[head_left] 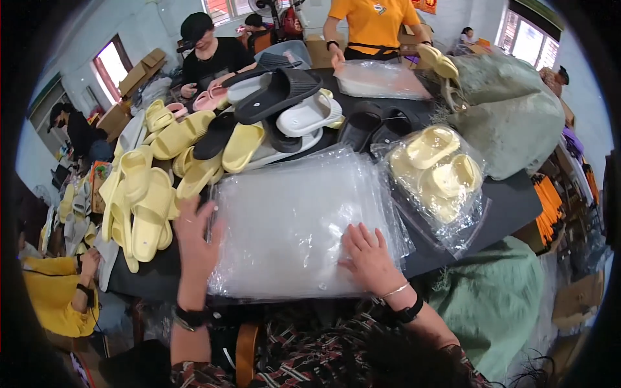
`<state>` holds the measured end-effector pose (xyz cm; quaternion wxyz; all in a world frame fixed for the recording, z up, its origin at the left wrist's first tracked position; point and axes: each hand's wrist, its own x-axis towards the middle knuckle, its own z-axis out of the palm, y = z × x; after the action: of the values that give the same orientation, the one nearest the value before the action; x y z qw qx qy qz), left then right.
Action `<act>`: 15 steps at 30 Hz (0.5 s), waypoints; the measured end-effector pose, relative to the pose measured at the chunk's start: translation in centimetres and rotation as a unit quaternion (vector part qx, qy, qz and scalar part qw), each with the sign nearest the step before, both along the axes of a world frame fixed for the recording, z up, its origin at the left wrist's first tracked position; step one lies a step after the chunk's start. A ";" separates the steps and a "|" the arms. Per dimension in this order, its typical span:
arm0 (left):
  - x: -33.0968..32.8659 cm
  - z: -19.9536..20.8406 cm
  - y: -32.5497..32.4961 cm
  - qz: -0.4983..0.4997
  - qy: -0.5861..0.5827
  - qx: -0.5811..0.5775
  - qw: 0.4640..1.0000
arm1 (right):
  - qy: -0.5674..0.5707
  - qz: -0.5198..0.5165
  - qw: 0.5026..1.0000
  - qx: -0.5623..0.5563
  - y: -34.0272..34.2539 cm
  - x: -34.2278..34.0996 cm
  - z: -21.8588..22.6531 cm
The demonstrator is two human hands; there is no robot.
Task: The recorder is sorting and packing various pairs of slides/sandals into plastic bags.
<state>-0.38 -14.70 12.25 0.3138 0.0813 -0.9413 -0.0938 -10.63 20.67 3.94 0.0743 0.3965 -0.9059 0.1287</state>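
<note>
A thick stack of clear plastic bags [284,220] lies flat on the black table in front of me. My left hand [197,236] is at the stack's left edge, fingers spread, holding nothing. Flat on the right part of the stack rests my right hand [370,257], its fingers stretched out. Close to the left hand is a heap of pale yellow slippers [153,220]. Beyond the stack, black slippers [278,97] and a white slipper [310,115] are piled up. To the right sits a clear bag with yellow slippers [440,169] inside.
Another stack of clear bags [381,79] lies at the far side, by a person in an orange shirt [375,22]. A large grey-green sack [508,116] stands at the back right, a green sack [485,304] below the table's right edge. Other people work nearby on the left.
</note>
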 end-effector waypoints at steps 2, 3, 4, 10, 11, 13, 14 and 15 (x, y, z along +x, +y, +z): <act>0.4 -1.5 3.3 -0.035 -0.039 0.029 0.998 | 0.005 -0.016 0.999 0.029 0.6 0.1 0.2; 0.5 -2.4 4.7 -0.044 -0.059 0.045 0.996 | 0.007 -0.027 0.998 0.058 0.8 0.1 0.1; 0.5 -3.0 6.1 -0.050 -0.059 0.048 0.996 | 0.007 -0.033 0.998 0.061 1.2 0.1 0.1; -0.4 -3.6 11.6 -0.138 -0.157 0.051 0.976 | -0.034 -0.029 0.999 0.024 3.3 0.3 0.6; -0.7 -3.9 12.3 -0.154 -0.155 0.051 0.975 | -0.045 -0.006 0.999 0.007 3.5 0.2 0.8; -1.2 -4.5 13.3 -0.159 -0.178 0.049 0.970 | -0.051 0.005 0.999 -0.010 4.2 -0.5 1.3; -1.3 -5.5 13.7 -0.173 -0.175 0.048 0.968 | -0.089 0.034 0.993 -0.065 4.7 -1.6 1.9; -1.4 -6.9 13.8 -0.164 -0.187 0.021 0.968 | -0.124 0.065 0.983 -0.119 5.3 -2.6 2.7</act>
<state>-1.77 -0.88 5.31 0.1108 -0.0513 -0.9815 -0.1472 -13.27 25.95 6.65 -0.0002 0.4237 -0.8586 0.2887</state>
